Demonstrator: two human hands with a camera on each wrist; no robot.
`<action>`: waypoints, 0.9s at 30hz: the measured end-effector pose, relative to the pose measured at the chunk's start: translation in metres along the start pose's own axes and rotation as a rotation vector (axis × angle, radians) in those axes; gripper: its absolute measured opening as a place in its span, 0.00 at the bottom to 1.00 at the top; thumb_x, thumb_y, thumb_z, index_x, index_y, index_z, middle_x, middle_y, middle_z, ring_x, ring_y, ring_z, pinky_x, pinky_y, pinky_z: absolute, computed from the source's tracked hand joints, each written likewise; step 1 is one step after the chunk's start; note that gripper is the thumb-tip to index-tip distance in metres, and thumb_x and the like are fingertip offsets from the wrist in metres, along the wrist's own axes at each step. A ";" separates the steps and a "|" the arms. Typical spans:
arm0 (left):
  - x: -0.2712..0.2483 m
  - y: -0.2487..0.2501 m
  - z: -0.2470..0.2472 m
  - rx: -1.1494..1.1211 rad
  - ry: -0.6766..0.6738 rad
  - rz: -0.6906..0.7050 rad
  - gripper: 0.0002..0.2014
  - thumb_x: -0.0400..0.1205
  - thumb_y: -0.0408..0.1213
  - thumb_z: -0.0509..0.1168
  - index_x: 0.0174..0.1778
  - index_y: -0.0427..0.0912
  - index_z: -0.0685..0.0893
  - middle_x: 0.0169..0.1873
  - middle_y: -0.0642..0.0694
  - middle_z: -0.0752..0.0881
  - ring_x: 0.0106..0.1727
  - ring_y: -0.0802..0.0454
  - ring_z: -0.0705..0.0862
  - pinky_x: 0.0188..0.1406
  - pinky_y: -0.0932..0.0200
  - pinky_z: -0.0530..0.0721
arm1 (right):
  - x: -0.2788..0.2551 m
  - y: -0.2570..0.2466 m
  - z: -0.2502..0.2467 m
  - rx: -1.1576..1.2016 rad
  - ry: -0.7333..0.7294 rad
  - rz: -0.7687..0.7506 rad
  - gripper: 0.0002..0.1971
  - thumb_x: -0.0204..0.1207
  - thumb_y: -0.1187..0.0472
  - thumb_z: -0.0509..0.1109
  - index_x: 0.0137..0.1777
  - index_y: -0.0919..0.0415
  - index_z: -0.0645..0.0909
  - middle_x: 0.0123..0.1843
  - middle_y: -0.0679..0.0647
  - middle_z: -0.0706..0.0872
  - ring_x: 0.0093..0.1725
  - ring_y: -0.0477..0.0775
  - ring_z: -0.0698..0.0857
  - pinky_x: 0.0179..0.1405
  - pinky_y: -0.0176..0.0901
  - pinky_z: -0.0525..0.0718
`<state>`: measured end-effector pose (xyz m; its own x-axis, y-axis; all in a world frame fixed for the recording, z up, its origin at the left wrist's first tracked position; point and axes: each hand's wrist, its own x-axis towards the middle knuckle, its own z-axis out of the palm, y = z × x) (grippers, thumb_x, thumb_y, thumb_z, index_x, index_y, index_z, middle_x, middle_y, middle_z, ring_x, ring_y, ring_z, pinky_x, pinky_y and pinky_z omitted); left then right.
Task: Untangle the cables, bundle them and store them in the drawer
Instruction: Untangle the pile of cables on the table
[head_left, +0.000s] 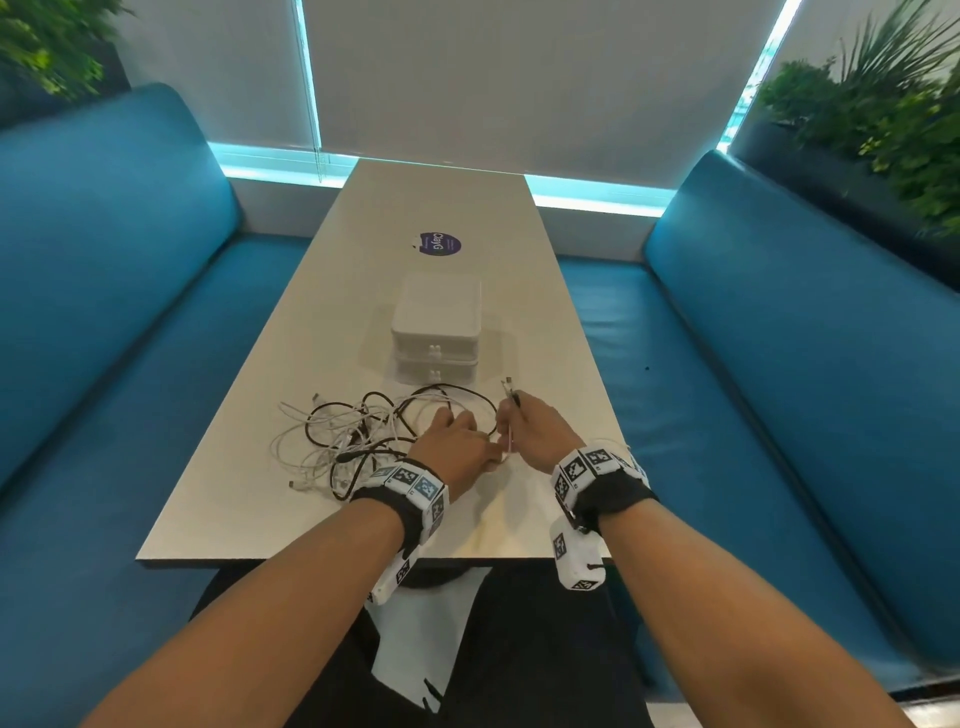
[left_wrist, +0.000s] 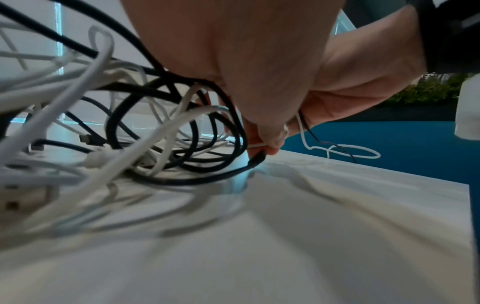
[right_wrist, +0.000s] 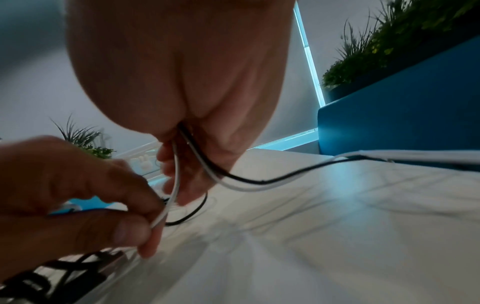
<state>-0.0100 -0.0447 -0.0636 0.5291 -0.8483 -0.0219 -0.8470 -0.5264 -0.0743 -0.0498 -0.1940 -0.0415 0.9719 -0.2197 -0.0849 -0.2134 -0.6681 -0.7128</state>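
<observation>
both hands' fingers pinch cables | drawer box behind | table

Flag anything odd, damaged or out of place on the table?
Only the cables: black and white leads lie knotted in a loose heap on the table, in front of the closed drawers. The left hand and right hand each pinch strands. No visible damage or spills.

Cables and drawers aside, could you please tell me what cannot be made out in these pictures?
- Cables: head view, too tangled to count.
- Drawers: contents hidden, shut.
- Left hand: its grip is hidden behind knuckles in the head view.
- Right hand: fingertips hidden by palm, right wrist view.
</observation>
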 end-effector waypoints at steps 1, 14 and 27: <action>0.000 0.001 -0.001 -0.020 -0.004 -0.006 0.08 0.88 0.40 0.58 0.58 0.54 0.82 0.51 0.54 0.87 0.61 0.46 0.74 0.59 0.46 0.65 | 0.000 -0.001 0.001 0.056 0.015 -0.017 0.16 0.89 0.52 0.51 0.45 0.56 0.76 0.41 0.52 0.86 0.37 0.53 0.86 0.47 0.51 0.84; 0.004 -0.012 0.005 -0.108 -0.096 -0.048 0.14 0.89 0.47 0.55 0.57 0.50 0.85 0.54 0.49 0.86 0.59 0.46 0.78 0.61 0.44 0.73 | -0.002 -0.015 0.011 -0.044 -0.059 -0.079 0.18 0.86 0.53 0.56 0.42 0.59 0.82 0.40 0.57 0.86 0.41 0.56 0.83 0.40 0.46 0.76; -0.004 -0.020 0.000 0.128 -0.018 -0.154 0.10 0.89 0.40 0.56 0.57 0.54 0.83 0.54 0.53 0.87 0.62 0.47 0.76 0.64 0.40 0.65 | -0.009 0.024 -0.014 -0.930 0.059 -0.076 0.12 0.87 0.58 0.54 0.62 0.59 0.77 0.50 0.57 0.84 0.48 0.61 0.86 0.38 0.48 0.74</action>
<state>0.0050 -0.0306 -0.0617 0.6534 -0.7568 -0.0179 -0.7433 -0.6369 -0.2046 -0.0648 -0.2182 -0.0480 0.9853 -0.1704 -0.0070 -0.1681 -0.9771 0.1307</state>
